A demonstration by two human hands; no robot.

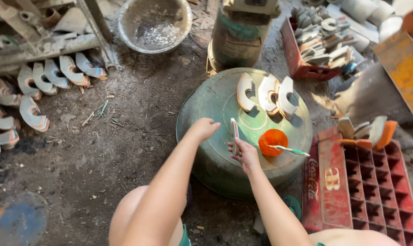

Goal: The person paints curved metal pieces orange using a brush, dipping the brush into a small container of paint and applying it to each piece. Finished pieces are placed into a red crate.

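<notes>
One thin curved piece stands edgewise, pinched in your right hand; it looks stiff and light, so grip its flat faces. Your left hand is loosely clenched, holding nothing.

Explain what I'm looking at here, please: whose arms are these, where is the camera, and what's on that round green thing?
There is one picture, taken by a camera on the person's head, looking down. The two bare arms belong to that person, who sits low over a dirt floor. The right hand holds a thin flat piece on edge on an overturned green metal tub; the left hand rests closed on the tub beside it, holding nothing that I can see. On the tub stand three curved, hook-shaped pieces and a small orange cup with a brush lying across it. More such pieces lie in rows on the ground at left. A red crate sits at right.
</notes>
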